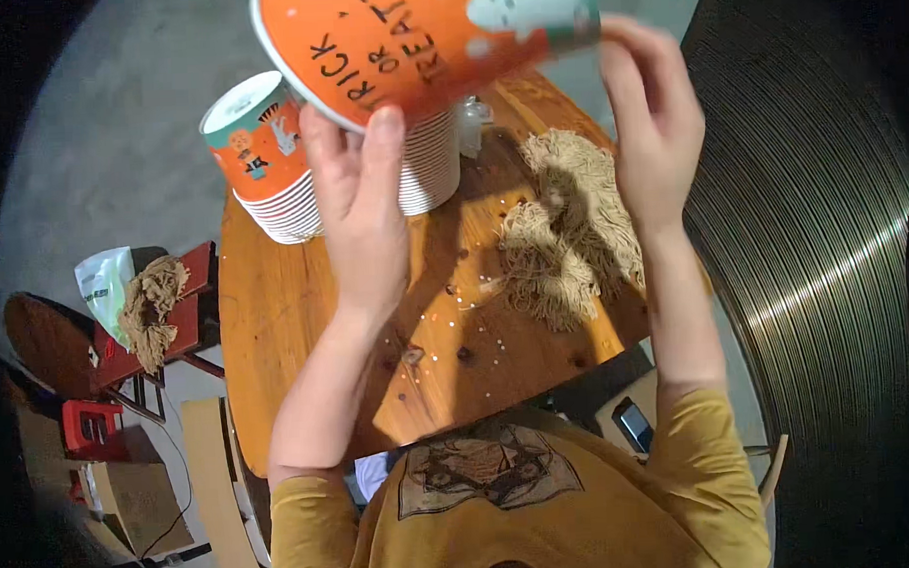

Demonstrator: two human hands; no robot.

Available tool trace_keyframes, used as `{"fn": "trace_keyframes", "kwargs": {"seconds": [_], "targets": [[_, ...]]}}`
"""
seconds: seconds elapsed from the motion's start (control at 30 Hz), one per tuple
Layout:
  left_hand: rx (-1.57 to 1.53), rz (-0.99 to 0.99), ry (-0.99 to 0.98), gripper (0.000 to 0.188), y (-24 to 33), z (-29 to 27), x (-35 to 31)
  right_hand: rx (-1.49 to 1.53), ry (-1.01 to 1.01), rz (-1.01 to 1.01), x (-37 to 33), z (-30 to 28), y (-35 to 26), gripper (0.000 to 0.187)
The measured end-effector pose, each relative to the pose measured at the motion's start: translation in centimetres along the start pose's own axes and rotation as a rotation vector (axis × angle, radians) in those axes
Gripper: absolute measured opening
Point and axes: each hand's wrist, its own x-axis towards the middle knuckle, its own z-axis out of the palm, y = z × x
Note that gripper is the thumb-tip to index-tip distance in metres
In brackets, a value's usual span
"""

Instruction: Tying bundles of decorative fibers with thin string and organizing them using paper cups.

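An orange paper bucket (417,60) with a white rim, dark lettering and a pale ghost figure is held up above the far side of the table, lying on its side. My left hand (359,192) grips its rim, thumb on the near face. At the other end my right hand (659,127) curls its fingers round the base edge; the fingertips are partly hidden and a little blurred. Behind my left hand stand a stack of orange and teal paper buckets (262,156), upside down, and a second stack of nested buckets (433,170), its top hidden by the raised bucket.
On the wooden table (287,360), a beige heap of yarn-like strands (577,220) lies at the right amid small white bits. A clear plastic item (474,113) sits behind. At left, a red stool (181,339) carries more strands and a bag (104,286). Ribbed metal (823,221) curves at right.
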Motion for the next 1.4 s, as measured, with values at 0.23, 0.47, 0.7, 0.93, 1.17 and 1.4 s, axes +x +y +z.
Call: {"fn": "trace_keyframes", "kwargs": {"seconds": [0.23, 0.47, 0.7, 0.93, 1.17, 1.4], "targets": [[0.798, -0.290, -0.250, 0.022, 4.3, -6.5, -5.4, -0.291, -0.852, 0.262, -15.0, -7.3, 3.4, 0.020], [1.423, -0.026, -0.594, 0.027, 5.8, -8.1, -8.0, -0.324, -0.837, 0.272, -17.2, -6.5, 3.4, 0.010], [1.505, -0.052, -0.647, 0.029, 5.7, -8.6, -9.4, -0.293, -0.748, 0.054, -16.6, -5.4, 3.6, 0.009], [1.406, 0.066, -0.402, 0.027, 5.8, -8.4, -11.3, -0.099, -0.687, 0.267, -15.6, -4.1, -0.3, 0.007], [0.928, -0.194, -0.425, 0.032, 6.4, -4.9, -15.3, 0.312, -0.714, 0.432, -16.7, 0.7, -9.6, 0.009], [0.835, -0.523, -0.293, 0.010, 7.4, -6.3, -17.0, 0.548, -0.763, 0.874, -17.5, 1.7, -11.7, 0.016]]}}
